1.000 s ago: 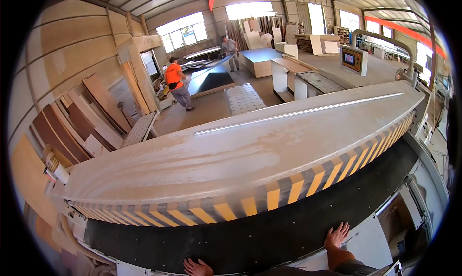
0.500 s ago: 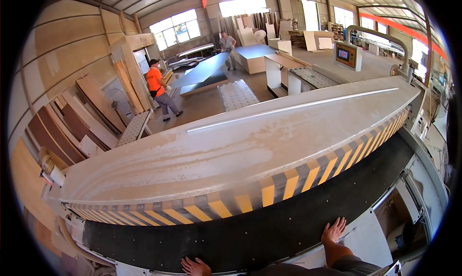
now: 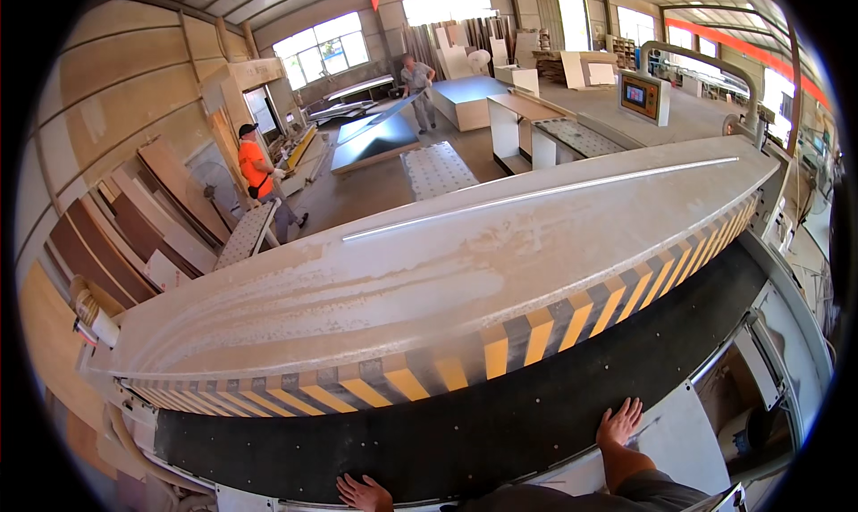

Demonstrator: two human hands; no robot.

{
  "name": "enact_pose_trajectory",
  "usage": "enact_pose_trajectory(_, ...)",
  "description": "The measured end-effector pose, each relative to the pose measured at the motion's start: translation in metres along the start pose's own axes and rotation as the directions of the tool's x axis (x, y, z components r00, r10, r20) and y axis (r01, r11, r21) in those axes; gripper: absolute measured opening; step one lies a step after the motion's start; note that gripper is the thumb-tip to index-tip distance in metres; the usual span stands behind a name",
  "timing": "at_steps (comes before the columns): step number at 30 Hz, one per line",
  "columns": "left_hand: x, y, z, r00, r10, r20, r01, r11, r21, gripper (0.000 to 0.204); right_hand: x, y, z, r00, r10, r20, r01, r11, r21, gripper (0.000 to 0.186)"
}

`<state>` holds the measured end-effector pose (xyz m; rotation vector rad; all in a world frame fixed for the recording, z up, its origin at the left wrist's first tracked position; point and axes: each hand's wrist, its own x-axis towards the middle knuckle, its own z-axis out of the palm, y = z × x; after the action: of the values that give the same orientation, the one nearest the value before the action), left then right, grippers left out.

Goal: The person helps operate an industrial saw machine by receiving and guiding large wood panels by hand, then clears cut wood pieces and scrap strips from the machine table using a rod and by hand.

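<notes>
Plainly, my left grip has hold of nothing: palm down and fingers apart at the near edge of the long black bed, pointing up and to the left. My right grip, well apart from it, is just as empty and spread, the fingers reaching over the bed's near edge and pointing up and right, beside a white panel. How hard either palm presses, I cannot tell.

The black bed stretches crosswise right in front of me. Its long axis runs from lower left to upper right, bowed by the lens, and small pale dots mark its surface. A yellow-and-black striped edge follows its far side, and beyond that spreads a broad, dusty cover with the same slant. A thin metal strip lies along the cover, its right end pointing toward an arched grey tube. Farther off, a person in an orange shirt stands at the left, and another in grey is beside blue-topped panels
</notes>
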<state>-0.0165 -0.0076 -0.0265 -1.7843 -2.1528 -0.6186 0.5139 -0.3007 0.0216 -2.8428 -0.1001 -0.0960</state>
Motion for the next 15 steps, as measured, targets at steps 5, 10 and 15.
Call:
enact_pose_trajectory(5, 0.001, 0.006, -0.002, 0.999, -0.037, 0.019, 0.037, 0.999, -0.015, 0.053, 0.0, -0.001, 0.001, 0.999, -0.029, -0.039, 0.03, 0.999, 0.019, 0.071)
enact_pose_trajectory(10, 0.004, 0.007, -0.001, 1.0, 0.003, -0.008, -0.003, 0.999, 0.033, 0.052, 0.001, -0.002, 0.001, 0.999, -0.025, -0.036, 0.025, 1.0, 0.001, 0.072)
enact_pose_trajectory(15, 0.004, 0.016, -0.014, 0.997, -0.06, 0.054, 0.059, 0.998, 0.01, 0.05, 0.001, -0.003, 0.001, 1.0, 0.003, -0.006, -0.003, 0.999, -0.032, 0.072)
